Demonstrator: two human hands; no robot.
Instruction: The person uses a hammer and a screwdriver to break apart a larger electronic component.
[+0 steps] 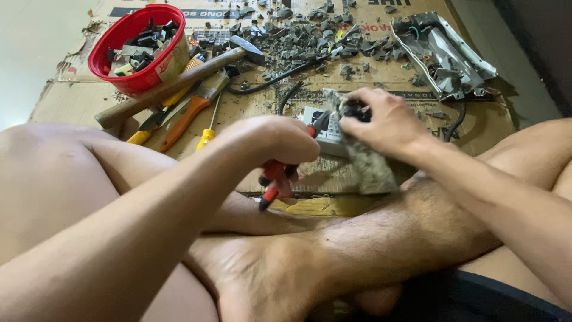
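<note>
Two hands busy | left hand (271, 140) clamped on red-handled pliers (275, 179) | right hand (381, 122) gripping grey-white electrical block (331, 138) just right of pliers' jaws

Makeshift floor workshop, cardboard mat (381, 77), hammer (179, 80), scrap bits (310, 33)

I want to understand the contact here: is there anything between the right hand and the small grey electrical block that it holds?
Yes. A dirty grey cloth lies between the right hand and the block; the left hand grips red-handled pliers bare.
</note>
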